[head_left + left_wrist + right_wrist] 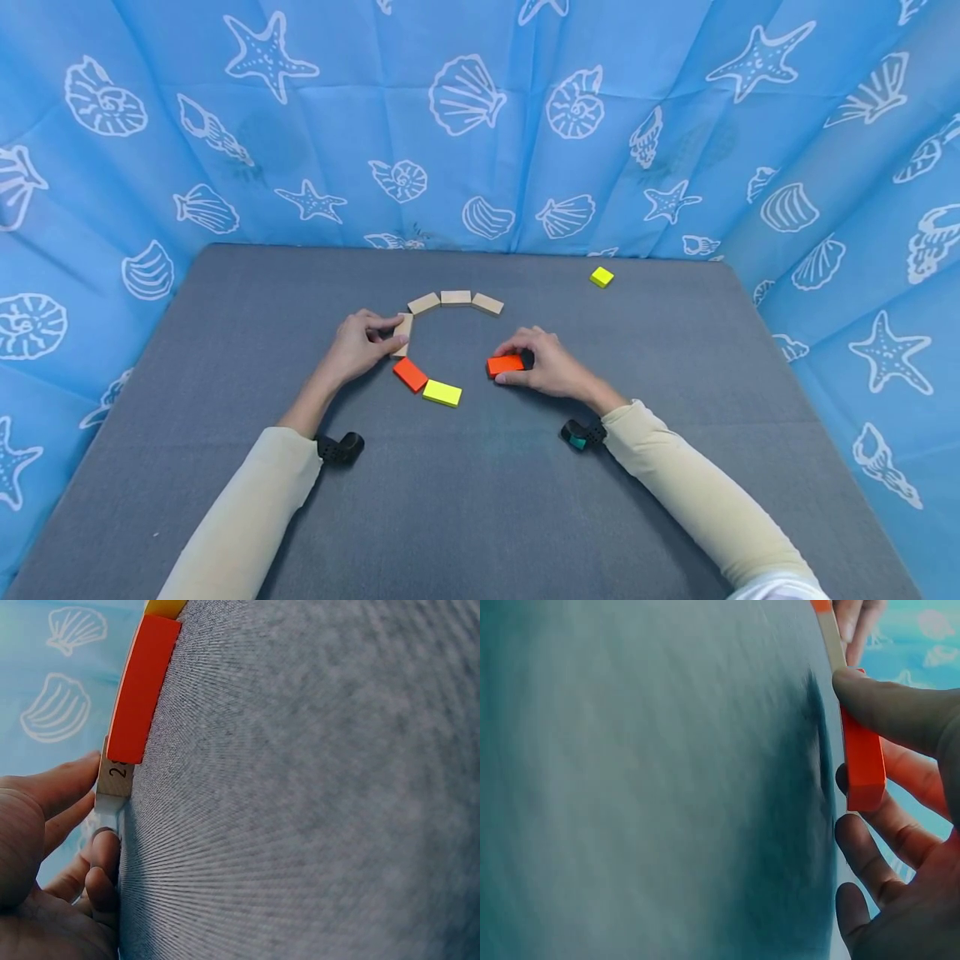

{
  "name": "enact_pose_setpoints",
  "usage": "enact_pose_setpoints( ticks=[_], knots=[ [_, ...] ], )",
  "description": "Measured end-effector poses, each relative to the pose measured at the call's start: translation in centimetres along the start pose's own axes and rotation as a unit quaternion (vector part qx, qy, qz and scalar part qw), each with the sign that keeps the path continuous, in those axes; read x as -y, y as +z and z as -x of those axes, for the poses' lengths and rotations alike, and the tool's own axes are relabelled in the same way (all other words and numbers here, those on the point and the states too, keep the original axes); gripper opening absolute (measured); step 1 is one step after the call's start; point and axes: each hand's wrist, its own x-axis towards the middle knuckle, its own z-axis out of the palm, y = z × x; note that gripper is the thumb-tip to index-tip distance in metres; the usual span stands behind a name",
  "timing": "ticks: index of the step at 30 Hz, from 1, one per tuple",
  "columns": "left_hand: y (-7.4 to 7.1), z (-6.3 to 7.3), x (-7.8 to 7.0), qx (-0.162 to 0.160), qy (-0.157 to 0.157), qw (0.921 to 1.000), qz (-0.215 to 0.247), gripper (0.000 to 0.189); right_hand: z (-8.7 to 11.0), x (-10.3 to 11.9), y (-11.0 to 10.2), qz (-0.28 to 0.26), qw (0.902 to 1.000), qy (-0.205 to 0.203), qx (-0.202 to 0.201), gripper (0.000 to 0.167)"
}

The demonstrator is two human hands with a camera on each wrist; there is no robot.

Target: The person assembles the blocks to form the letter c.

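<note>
My left hand [358, 346] pinches a plain wooden block [402, 336] between thumb and fingers at the left side of a curved row. In the left wrist view a printed mark shows on that wooden block [115, 776]. Just below it in the row lie an orange-red block [410, 375] and a yellow block [442, 393]. My right hand [551, 365] grips another orange-red block [505, 365] by its long sides, right of the row. In the right wrist view this orange-red block [864, 761] sits between thumb and fingers; whether it touches the table I cannot tell.
Several plain wooden blocks [455, 298] form the upper arc of the row. A small yellow block [602, 277] lies alone near the table's far right. Grey cloth covers the table [480, 517]. A blue shell-patterned curtain [337, 133] hangs behind and at both sides.
</note>
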Motion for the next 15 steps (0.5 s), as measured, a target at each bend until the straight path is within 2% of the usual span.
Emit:
enact_pose_setpoints(
  ticks=[7, 15],
  knots=[
    [0.0, 0.0, 0.0, -0.002, 0.004, 1.0, 0.003, 0.044, -0.1, 0.9, 1.2, 0.007, 0.9989, -0.029, 0.035, 0.032],
    [0.0, 0.0, -0.1, 0.001, 0.001, 1.0, 0.003, 0.045, -0.1, 1.4, 2.1, -0.001, 0.9971, -0.052, 0.055, 0.029]
  ],
)
